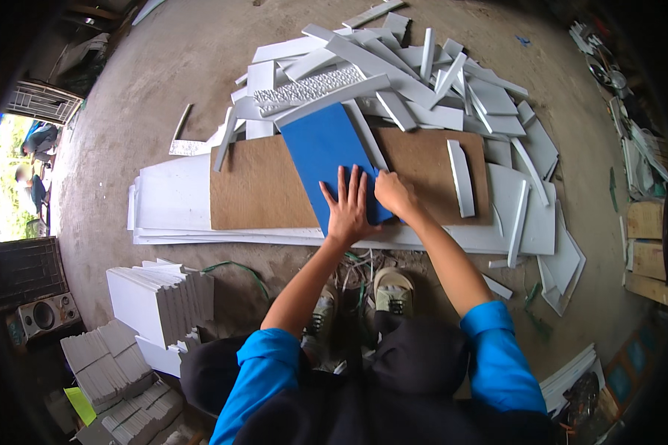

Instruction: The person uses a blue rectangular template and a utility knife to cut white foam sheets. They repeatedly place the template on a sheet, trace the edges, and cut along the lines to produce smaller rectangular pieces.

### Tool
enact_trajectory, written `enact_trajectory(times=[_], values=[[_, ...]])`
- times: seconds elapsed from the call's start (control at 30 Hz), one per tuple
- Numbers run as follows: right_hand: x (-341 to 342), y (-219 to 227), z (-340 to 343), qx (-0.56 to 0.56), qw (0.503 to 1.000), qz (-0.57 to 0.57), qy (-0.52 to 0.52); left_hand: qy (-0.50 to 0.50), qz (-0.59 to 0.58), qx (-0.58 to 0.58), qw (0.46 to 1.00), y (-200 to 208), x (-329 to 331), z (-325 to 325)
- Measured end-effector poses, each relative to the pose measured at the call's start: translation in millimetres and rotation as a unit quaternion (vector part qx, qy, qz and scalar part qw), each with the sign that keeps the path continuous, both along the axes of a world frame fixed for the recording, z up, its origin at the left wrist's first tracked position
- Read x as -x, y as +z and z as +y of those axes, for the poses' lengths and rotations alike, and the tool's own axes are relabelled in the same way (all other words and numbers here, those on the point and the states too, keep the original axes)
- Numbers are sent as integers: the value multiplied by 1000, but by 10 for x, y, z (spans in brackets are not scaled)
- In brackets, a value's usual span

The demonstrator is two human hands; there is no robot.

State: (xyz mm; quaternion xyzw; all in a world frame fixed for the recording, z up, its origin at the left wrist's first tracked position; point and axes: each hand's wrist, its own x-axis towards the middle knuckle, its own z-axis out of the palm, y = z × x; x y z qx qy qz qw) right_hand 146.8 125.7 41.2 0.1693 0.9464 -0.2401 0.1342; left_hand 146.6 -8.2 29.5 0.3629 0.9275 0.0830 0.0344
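A blue rectangular board (323,144) lies aslant across a brown wooden board (256,185). My left hand (349,211) rests flat on the near part of the blue board, its fingers spread. At the board's right edge, my right hand (395,194) is closed in a fist-like grip; whatever it holds is hidden by the fingers. A white strip (367,137) shows along the blue board's right side. Under the brown board lie long white sheets (172,194). A loose white offcut (461,178) sits on the brown board, right of my right hand.
Beyond the boards, a heap of white offcuts (423,93) spreads over the floor. Stacks of white panels (152,304) stand at the near left, by a speaker (46,314). Cardboard boxes (647,252) line the right side. People (37,182) are outside the doorway at far left.
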Motion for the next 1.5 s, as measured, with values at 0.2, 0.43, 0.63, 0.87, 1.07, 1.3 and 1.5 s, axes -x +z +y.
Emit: enact_trajectory(times=[0.2,0.43,0.63,0.87,1.07,1.3,1.5], values=[[-869,-77,-23,17,1000,0,1,5,14,-35,999,-28,-65,12],[-1339,-275,-125,-63,996,54,17,5,22,-36,999,27,-82,13],[-1391,-144,-39,-29,999,11,11,-6,20,-29,999,-15,-60,-21],[-527,-55,469,62,968,225,-87,54,24,-150,987,-115,0,168],[321,-583,477,167,958,192,-133,90,-6,-154,984,-47,24,483],[345,-329,324,237,956,83,-155,70,1,-179,981,-7,54,214],[48,205,195,252,936,135,-205,143,23,-143,979,-68,267,-415]])
